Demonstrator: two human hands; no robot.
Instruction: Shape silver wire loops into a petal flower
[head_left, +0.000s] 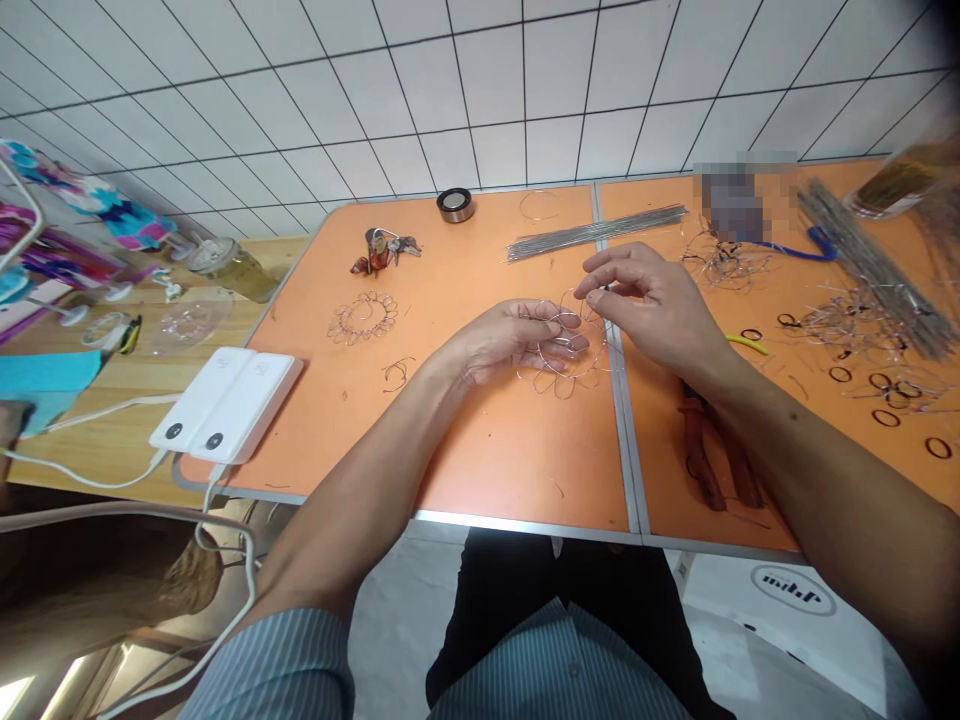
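A flower-shaped ring of thin looped wire [568,383] is held over the orange table. My left hand [510,338] is closed loosely around it, with the fingers reaching through and under the loops. At the ring's upper right edge my right hand [651,305] has its thumb and forefinger pinched together on the wire. A similar looped wire ring [365,320] lies flat to the left. Red-handled pliers [703,460] rest under my right forearm, their jaws hidden.
A bundle of straight wires [596,233] lies behind my hands. Keys [386,250] and a round tape roll [455,205] sit at the back left. Wire scraps [847,320] and small dark rings [886,418] spread at right. White power banks [225,405] stand at the left edge.
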